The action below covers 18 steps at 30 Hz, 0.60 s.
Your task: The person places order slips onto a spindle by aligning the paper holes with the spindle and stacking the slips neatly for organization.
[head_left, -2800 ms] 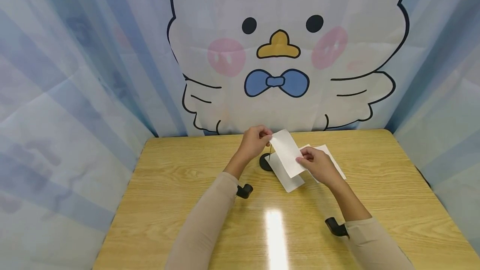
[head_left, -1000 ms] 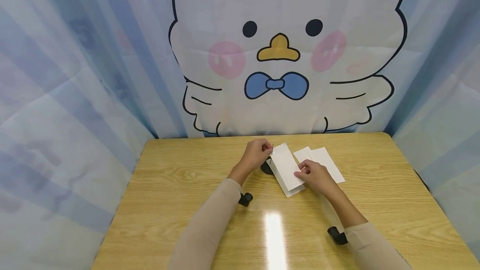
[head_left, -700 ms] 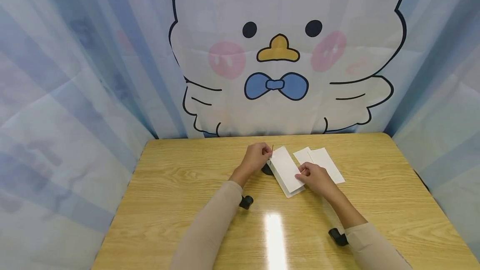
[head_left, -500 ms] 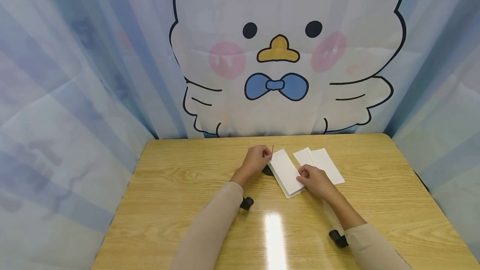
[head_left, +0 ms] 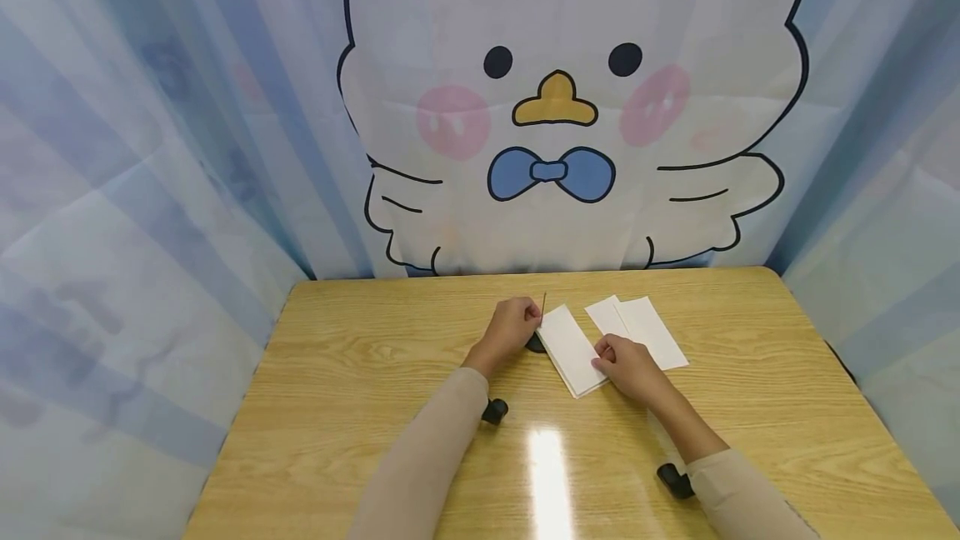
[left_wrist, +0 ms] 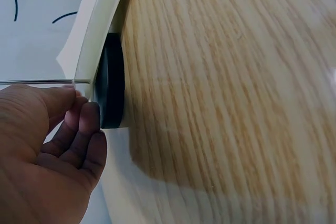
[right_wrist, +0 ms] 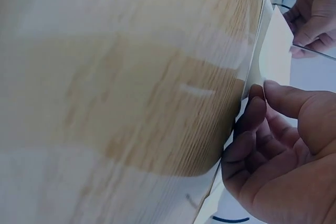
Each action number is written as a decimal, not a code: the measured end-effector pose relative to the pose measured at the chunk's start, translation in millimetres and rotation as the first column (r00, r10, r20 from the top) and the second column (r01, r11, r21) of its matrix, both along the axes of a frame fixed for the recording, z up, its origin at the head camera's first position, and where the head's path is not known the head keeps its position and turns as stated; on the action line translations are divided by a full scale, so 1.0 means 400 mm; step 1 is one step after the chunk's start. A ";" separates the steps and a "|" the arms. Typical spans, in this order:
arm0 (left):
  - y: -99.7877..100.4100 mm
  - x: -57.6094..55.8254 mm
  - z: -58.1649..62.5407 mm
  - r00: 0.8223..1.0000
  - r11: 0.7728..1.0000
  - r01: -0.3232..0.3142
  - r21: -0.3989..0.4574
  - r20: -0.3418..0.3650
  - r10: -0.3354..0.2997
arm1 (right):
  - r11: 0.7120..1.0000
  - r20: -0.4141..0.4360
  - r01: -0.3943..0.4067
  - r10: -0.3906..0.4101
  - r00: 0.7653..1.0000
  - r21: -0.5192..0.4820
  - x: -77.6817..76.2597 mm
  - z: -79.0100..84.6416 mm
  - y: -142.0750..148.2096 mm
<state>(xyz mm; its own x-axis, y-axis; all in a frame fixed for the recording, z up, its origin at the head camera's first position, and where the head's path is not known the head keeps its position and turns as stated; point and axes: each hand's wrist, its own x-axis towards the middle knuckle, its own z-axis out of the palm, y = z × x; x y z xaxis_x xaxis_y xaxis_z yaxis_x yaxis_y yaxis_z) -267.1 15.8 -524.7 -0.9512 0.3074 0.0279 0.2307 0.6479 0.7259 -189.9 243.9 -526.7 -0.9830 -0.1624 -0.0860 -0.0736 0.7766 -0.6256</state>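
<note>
Well, my left hand: it is point(head_left: 512, 325) near the middle of the head view, with the thumb and fingertips pinching the top left corner of a white paper sheet.
My right hand: it is point(head_left: 632, 367) a bit lower and to the right, and its thumb and finger pinch the right edge of the same sheet.
White paper sheet: it point(head_left: 568, 352) sits just below and right of the middle of the frame, slanting down to the right, over another white sheet point(right_wrist: 259, 38) that peeks out under it.
Thin rod: it point(head_left: 543, 303) stands up at the paper's top left corner, close to my left fingers; I can't tell if it goes through the paper.
Black round base: it point(head_left: 536, 343) is under the rod, partly hidden by the paper.
Two loose white papers: they point(head_left: 651, 336) lie right of the middle, one partly over the other.
Table: yellow-brown wood point(head_left: 360, 407) across the lower part, with a bright shiny patch at bottom middle.
Cloth: a big white bird with a blue bow tie point(head_left: 551, 173) fills the top middle.
</note>
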 end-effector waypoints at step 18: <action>0.006 -0.003 -0.017 1.000 1.000 0.008 -0.029 -0.018 -0.008 | 0.999 -0.021 0.002 -0.001 1.000 0.035 -0.001 -0.011 -0.001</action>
